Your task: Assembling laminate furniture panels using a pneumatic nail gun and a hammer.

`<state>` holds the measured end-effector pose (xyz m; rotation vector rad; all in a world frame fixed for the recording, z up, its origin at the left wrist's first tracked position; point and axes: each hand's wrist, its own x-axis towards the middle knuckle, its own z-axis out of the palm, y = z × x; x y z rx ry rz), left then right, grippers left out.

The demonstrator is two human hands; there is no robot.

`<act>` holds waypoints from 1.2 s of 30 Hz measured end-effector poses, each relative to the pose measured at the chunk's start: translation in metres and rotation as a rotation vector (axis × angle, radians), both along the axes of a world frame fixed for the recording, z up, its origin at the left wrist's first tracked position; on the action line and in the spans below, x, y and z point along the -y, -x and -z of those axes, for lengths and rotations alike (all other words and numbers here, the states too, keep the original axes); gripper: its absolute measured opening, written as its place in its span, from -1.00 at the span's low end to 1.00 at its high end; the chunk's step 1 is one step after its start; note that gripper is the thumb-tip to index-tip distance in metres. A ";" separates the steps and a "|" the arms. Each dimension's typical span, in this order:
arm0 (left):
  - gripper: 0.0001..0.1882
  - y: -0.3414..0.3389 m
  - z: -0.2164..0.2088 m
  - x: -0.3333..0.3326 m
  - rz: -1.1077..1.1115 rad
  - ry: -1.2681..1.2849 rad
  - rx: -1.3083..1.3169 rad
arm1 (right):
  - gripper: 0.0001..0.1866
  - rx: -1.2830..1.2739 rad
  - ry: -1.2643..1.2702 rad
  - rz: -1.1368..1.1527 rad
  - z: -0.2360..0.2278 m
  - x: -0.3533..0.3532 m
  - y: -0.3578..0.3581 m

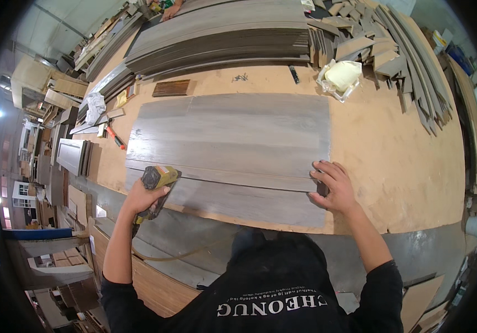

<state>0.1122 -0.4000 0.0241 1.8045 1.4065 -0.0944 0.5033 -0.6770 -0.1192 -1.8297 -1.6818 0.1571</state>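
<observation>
My left hand [145, 195] is closed around a yellow and black nail gun [159, 176] with an air hose at its handle. The gun's nose rests at the left part of a long seam in a grey wood panel [233, 133] lying flat on the table. At the panel's right edge, my right hand [335, 187] has its fingers and thumb bent around the end of a grey wood strip [249, 180] that runs along that seam. A small dark face shows between thumb and fingers; whether it is the strip's end or a separate block, I cannot tell.
Behind the panel lies a stack of grey boards [216, 47], with a brown wood piece [172, 88] before it. Cut offcuts [388, 53] pile up at the far right, near a wrapped pale block [340, 76]. An orange-handled tool [116, 137] lies left. Another person's hand [172, 11] shows at the back.
</observation>
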 end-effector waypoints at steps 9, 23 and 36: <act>-0.62 -0.055 -0.001 0.036 0.053 0.080 -0.081 | -0.52 -0.022 -0.008 0.004 0.002 0.002 -0.002; -0.61 -0.071 0.002 0.047 0.114 -0.022 -0.243 | -0.51 -0.069 0.027 -0.020 0.000 0.008 -0.007; -0.60 -0.123 0.011 0.098 0.259 0.064 -0.077 | -0.50 -0.109 0.014 -0.119 0.010 0.012 -0.023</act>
